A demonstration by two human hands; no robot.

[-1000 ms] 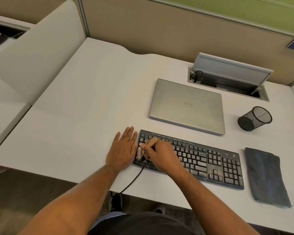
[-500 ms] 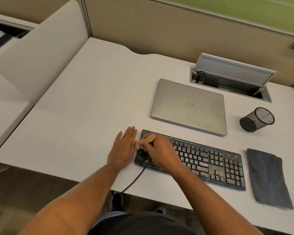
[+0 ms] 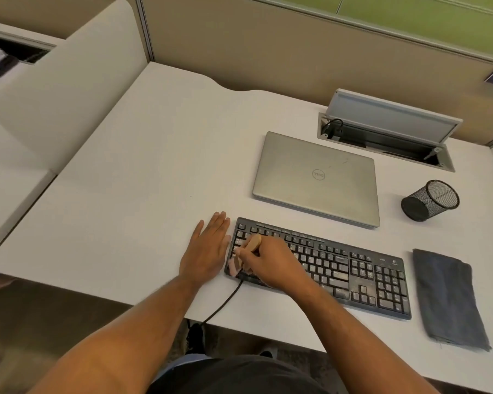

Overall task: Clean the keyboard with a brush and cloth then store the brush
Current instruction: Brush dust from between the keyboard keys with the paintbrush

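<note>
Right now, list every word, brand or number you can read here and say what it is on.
"DELL", seen upside down in a ring: on the lid of the closed laptop.
Logo and small print at the top right corner of the keyboard: too small to read.
Key legends on the keyboard: too blurred to read.

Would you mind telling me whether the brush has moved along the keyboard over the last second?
No: the brush stays over the keyboard's left end, stroking only slightly.
</note>
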